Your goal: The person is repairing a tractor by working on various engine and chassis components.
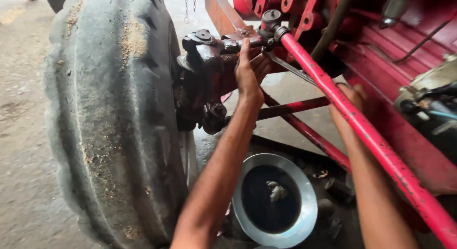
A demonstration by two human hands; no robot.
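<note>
At twelve o'clock, left hand (pixel 248 75) presses flat, fingers together, on the greasy steering knuckle (pixel 209 72); right hand (pixel 351 94) hides behind the red rod (pixel 366 130), fingers' state unclear.

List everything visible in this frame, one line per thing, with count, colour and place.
tyre: one, grey-black and dusty, left.
steering knuckle: one, dark and greasy with red, beside the tyre.
rods: three, red, one thick diagonal at right, two thinner below.
wrench: one, silver, under the thick rod's joint.
basin: one, metal, holding dark liquid and small parts, on the floor.
vehicle body: red, upper right.
floor: grey concrete.
left hand: fingers flat against the knuckle.
right hand: behind the thick rod, mostly hidden.
</note>
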